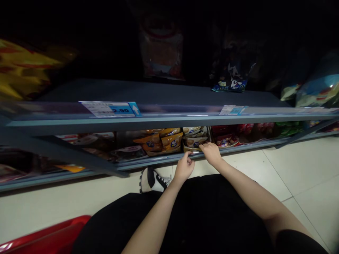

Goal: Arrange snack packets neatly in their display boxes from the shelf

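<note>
On the lowest shelf, a display box (188, 149) holds several upright cream-coloured snack bags (194, 141). The fingers of my right hand (211, 152) are bent and closed at the box's front right corner, covering part of it. Just in front of the shelf edge is my left hand (185, 166), its fingers loosely curled and slightly apart, with nothing visible in them. Its fingertips come close to the box's front. Directly left of the box stand orange snack bags (171, 141) in another tray. Red snack packs (225, 140) sit on the right.
The upper shelf (174, 91) overhangs the lower row and bears price labels (111, 109). A dark blue bag (233, 76) stands on it. A slanted shelf support (97, 160) is to the left. My shoe (153, 180) and a red basket (58, 231) are on the tiled floor.
</note>
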Action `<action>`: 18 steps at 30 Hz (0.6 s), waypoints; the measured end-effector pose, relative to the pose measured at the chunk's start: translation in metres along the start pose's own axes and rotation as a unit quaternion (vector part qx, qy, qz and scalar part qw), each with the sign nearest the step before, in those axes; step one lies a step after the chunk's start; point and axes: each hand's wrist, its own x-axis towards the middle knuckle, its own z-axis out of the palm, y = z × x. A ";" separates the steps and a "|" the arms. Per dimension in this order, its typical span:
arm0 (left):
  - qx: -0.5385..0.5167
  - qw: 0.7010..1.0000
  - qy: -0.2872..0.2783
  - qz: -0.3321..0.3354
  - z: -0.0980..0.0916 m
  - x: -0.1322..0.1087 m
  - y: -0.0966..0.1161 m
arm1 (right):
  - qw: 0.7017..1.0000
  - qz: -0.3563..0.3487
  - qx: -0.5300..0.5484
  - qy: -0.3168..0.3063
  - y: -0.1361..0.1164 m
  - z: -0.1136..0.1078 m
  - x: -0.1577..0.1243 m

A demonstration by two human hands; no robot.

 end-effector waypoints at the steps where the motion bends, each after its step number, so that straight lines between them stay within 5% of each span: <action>1: 0.012 1.000 0.009 -0.003 -0.002 -0.001 0.001 | 1.000 0.001 0.001 -0.003 -0.001 -0.001 0.000; 6: 0.103 0.993 0.048 -0.015 -0.017 -0.003 0.011 | 1.000 0.005 0.008 -0.020 -0.004 -0.004 -0.006; 18: 0.282 0.959 -0.004 -0.021 -0.019 -0.009 0.025 | 0.999 0.000 0.023 -0.041 -0.001 -0.011 -0.012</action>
